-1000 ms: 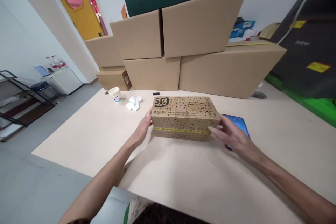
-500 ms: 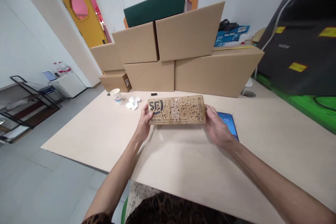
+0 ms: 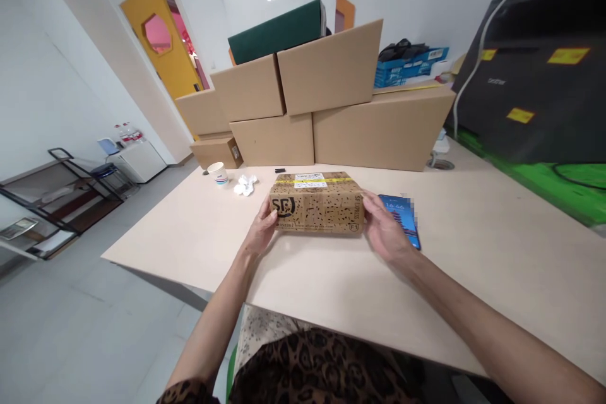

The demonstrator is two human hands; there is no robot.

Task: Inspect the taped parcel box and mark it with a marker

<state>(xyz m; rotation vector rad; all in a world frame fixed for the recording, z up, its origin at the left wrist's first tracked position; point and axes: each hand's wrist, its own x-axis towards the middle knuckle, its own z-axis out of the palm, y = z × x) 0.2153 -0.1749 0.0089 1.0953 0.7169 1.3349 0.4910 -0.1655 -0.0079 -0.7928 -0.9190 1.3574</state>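
Pale tabletop (image 3: 322, 290) gives me open room on three sides: a broad stretch leftward to the far-left corner, a strip between the carton and the slanting near edge, and the widest span off to the right. The back is my tight side, where stacked cardboard boxes (image 3: 379, 136) form a wall behind the work, with only a narrow band of table in front of them. A small black object (image 3: 280, 170) sits in that band, just behind the carton, while a crumpled white tissue (image 3: 245, 185) and a paper cup (image 3: 218, 175) lie behind and left of my left hand.

The speckled carton (image 3: 315, 211) is centred ahead of me, its printed face toward me and a white label (image 3: 311, 181) crossed by yellow tape on top; I cannot tell whether its underside touches the table.

My left hand (image 3: 262, 227) is curled around the left end, thumb on the front face by the big letters, the other fingers mostly hidden. My right hand (image 3: 386, 227) is half open and cupped against the right end, fingers pressing near the upper corner. Together they grip it from both ends. Just beside the right hand, a phone (image 3: 403, 218) lies screen up, partly covered by it.
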